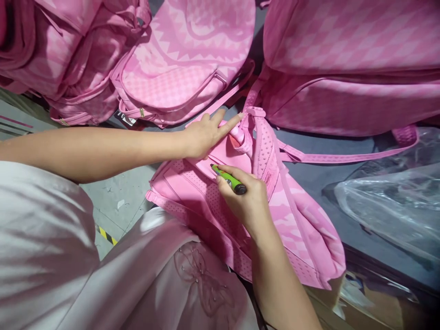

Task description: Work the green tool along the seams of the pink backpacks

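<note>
A pink backpack (302, 229) lies back side up on the dark table edge, partly over my lap. My left hand (204, 133) rests on its upper part, fingers stretched out towards the top handle (256, 112), holding the fabric flat. My right hand (245, 195) is closed round a green pen-like tool (228, 178) with a black end, its tip touching the perforated back padding (202, 188) beside my left hand. Pink shoulder straps (343, 157) trail off to the right.
Several more pink backpacks are piled at the back: one stack at the left (72, 59), one in the middle (185, 59), a big one at the right (350, 68). Clear plastic bags (388, 201) lie at the right. Grey floor with yellow-black tape (106, 234) shows lower left.
</note>
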Demonstrator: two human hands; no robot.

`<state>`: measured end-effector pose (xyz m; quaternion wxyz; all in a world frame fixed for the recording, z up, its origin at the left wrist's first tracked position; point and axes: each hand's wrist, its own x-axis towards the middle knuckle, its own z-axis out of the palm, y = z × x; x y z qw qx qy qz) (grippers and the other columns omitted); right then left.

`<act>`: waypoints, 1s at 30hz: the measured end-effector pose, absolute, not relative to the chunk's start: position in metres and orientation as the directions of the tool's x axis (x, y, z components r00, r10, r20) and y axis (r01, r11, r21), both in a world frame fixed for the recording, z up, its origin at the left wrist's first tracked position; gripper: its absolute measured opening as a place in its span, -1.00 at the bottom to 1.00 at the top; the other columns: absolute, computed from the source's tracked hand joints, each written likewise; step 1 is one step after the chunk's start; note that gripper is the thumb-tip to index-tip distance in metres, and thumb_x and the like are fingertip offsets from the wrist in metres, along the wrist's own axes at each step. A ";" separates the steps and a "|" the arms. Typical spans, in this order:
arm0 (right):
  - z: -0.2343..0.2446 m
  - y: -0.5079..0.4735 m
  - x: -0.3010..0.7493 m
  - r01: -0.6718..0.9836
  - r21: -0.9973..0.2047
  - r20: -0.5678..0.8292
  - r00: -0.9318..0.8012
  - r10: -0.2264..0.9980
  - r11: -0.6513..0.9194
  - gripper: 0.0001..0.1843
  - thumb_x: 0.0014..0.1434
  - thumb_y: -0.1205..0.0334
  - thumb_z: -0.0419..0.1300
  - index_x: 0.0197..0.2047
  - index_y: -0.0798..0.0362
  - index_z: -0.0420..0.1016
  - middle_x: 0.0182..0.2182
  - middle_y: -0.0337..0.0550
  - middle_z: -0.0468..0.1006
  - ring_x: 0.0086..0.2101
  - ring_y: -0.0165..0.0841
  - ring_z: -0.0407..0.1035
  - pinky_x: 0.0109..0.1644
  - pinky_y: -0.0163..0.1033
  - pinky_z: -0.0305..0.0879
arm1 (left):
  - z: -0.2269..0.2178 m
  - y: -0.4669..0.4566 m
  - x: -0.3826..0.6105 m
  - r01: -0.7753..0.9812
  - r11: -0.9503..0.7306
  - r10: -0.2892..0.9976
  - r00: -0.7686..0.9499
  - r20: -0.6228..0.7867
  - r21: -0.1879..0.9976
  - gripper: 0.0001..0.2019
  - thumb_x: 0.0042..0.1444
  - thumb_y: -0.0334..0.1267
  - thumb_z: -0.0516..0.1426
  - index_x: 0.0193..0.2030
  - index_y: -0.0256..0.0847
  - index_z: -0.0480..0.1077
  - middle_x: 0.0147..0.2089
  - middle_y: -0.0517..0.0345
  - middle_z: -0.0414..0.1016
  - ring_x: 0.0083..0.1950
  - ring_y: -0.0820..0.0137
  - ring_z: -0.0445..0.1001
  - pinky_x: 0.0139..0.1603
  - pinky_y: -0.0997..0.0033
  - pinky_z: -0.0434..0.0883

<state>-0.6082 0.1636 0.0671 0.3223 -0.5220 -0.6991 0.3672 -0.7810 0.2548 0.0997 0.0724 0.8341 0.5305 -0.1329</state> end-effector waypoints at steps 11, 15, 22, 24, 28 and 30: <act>0.057 0.170 -0.608 0.576 -0.761 0.204 -0.223 0.953 0.297 -0.69 0.21 0.17 0.22 -0.02 -0.03 0.68 -0.17 -0.10 0.72 -0.21 -0.13 0.62 0.01 0.00 0.49 | 0.097 0.273 -0.811 0.809 -0.569 0.755 0.584 -0.297 0.146 0.18 -0.01 -0.30 0.26 0.54 0.06 -0.51 0.59 -0.17 -0.23 0.43 0.13 0.21 0.30 0.20 0.30; 0.059 0.173 -0.615 0.555 -0.784 0.171 -0.238 0.956 0.279 -0.69 0.21 0.19 0.21 -0.03 0.00 0.68 -0.18 -0.09 0.72 -0.22 -0.13 0.62 0.00 -0.01 0.48 | 0.097 0.276 -0.809 0.818 -0.563 0.754 0.568 -0.329 0.122 0.19 0.00 -0.33 0.24 0.54 0.06 -0.57 0.60 -0.19 -0.29 0.44 0.11 0.21 0.28 0.18 0.32; 0.056 0.174 -0.624 0.608 -0.729 0.217 -0.230 0.949 0.315 -0.72 0.22 0.19 0.19 -0.05 -0.05 0.66 -0.18 -0.13 0.72 -0.24 -0.19 0.63 -0.04 -0.05 0.47 | 0.097 0.276 -0.804 0.838 -0.523 0.770 0.543 -0.336 0.156 0.19 -0.02 -0.40 0.26 0.54 0.12 -0.50 0.60 -0.16 -0.27 0.46 0.06 0.19 0.23 0.17 0.37; 0.055 0.172 -0.624 0.596 -0.731 0.243 -0.227 0.943 0.331 -0.71 0.23 0.20 0.19 -0.03 -0.04 0.65 -0.17 -0.13 0.72 -0.24 -0.20 0.63 -0.04 -0.06 0.47 | 0.101 0.274 -0.801 0.853 -0.498 0.776 0.518 -0.359 0.155 0.18 -0.02 -0.42 0.26 0.55 0.10 -0.46 0.60 -0.17 -0.26 0.46 0.05 0.19 0.23 0.18 0.38; 0.061 0.170 -0.625 0.633 -0.713 0.203 -0.226 0.953 0.302 -0.71 0.23 0.22 0.19 -0.03 -0.01 0.65 -0.17 -0.10 0.72 -0.25 -0.19 0.63 -0.01 -0.04 0.45 | 0.108 0.272 -0.798 0.863 -0.477 0.779 0.502 -0.376 0.165 0.13 0.00 -0.44 0.25 0.56 0.04 -0.39 0.59 -0.23 -0.26 0.45 0.03 0.19 0.26 0.16 0.37; 0.065 0.171 -0.627 0.617 -0.732 0.165 -0.252 0.954 0.289 -0.71 0.23 0.24 0.19 -0.02 -0.01 0.65 -0.15 -0.09 0.72 -0.22 -0.19 0.63 0.00 -0.04 0.45 | 0.107 0.271 -0.798 0.856 -0.487 0.777 0.515 -0.362 0.171 0.11 0.02 -0.44 0.24 0.56 0.01 -0.38 0.59 -0.26 -0.25 0.46 0.01 0.18 0.27 0.13 0.36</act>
